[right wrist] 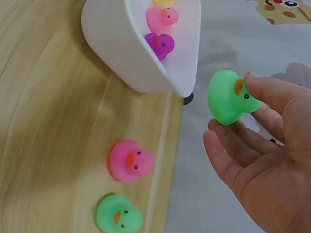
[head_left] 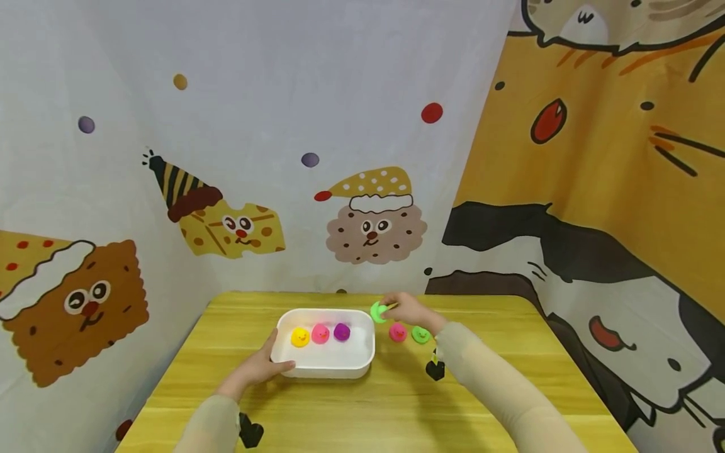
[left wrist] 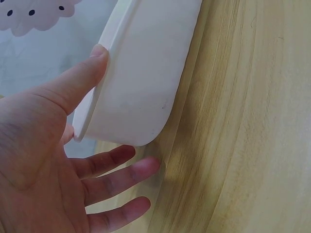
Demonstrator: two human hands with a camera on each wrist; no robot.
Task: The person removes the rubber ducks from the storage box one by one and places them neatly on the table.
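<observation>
Lower centre of the head view, the right hand (head_left: 412,310) pinched a green rubber duck (head_left: 376,313), lightness seeming best; the left hand (head_left: 259,365), fingers loosely extended, touched the white tub (head_left: 331,372).

Soft, even light fills the head view, bright on the printed backdrop (head_left: 255,75), with a diffuse shadow low on the wooden table (head_left: 317,415), left of the right sleeve (head_left: 498,384). The white tub (head_left: 351,372) looks nearly washed out inside. The left wrist view is dimmer, with pale sheen at the right; the right wrist view shows soft shadow at the left.
</observation>
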